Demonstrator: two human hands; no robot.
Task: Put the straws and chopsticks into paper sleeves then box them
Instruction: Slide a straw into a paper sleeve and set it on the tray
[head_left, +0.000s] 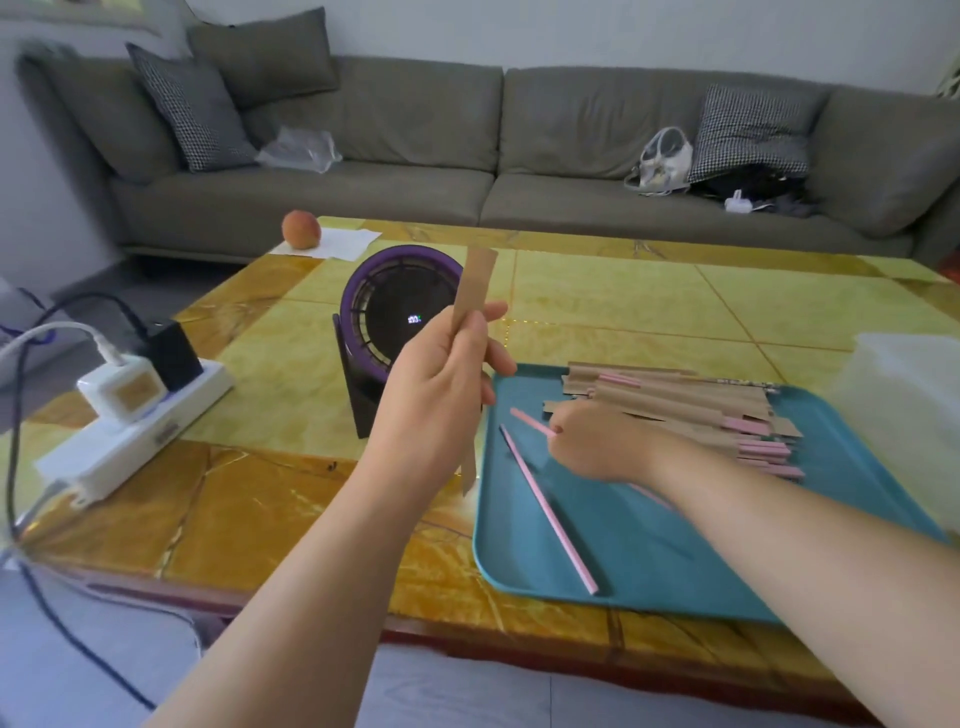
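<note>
My left hand (447, 384) holds a brown paper sleeve (475, 283) upright above the table, left of the teal tray (649, 561). Over the tray my right hand (597, 441) pinches the end of a pink straw (530, 420). A second pink straw (548, 512) lies loose on the tray floor, slanting toward the front edge. Behind my right hand sits a pile of brown sleeves (675, 400), several with pink straw ends sticking out.
A purple desk fan (387, 317) stands just behind my left hand. A white power strip (130, 426) with plugs and cables lies at the left. A translucent box (904, 384) is at the right edge. A peach (301, 229) sits on paper at the far side.
</note>
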